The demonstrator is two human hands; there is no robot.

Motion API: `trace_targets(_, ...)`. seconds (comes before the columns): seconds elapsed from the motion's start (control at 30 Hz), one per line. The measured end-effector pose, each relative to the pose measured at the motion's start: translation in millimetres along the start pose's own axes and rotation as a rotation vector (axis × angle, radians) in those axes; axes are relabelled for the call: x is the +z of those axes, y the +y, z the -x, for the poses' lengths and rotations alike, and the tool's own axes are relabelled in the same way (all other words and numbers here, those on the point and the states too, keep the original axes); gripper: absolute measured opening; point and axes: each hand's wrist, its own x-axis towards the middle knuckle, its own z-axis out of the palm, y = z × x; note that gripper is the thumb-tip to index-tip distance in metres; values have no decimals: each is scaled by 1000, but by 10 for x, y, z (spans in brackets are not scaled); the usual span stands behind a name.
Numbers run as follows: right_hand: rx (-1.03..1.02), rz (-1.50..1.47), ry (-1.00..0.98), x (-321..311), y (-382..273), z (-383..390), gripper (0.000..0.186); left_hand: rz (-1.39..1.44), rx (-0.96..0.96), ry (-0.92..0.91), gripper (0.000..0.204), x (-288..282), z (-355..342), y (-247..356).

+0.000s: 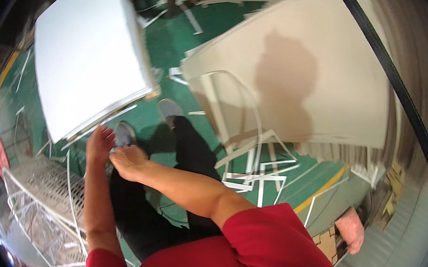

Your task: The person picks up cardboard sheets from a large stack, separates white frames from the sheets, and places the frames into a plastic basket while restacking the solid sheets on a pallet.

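Standing before two stacks of sheets, one white and one beige, you held your left hand and right hand close together near the white stack's edge. Both sets of fingers looked curled; their grip could not be told. Even, two-handed support seemed wise. Pale strips lay too tangled to count.

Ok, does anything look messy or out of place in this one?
Yes: white strips lie loosely tangled on the green floor near the beige stack, crossing at random angles. They look like scattered scrap, unlike the flat white stack.
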Motion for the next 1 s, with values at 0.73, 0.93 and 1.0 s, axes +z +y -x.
trace_targets(0.73,1153,612,1112,-3409,1996,4740,45,577,256,-508,35,-310,1607,-595)
trace_targets(0.93,1303,764,931,-3427,2004,4732,46,537,282,-414,36,-340,1674,-654)
trace_targets(1.0,1304,661,888,-3473,1855,4711,47,531,292,-446,36,-384,1674,-667)
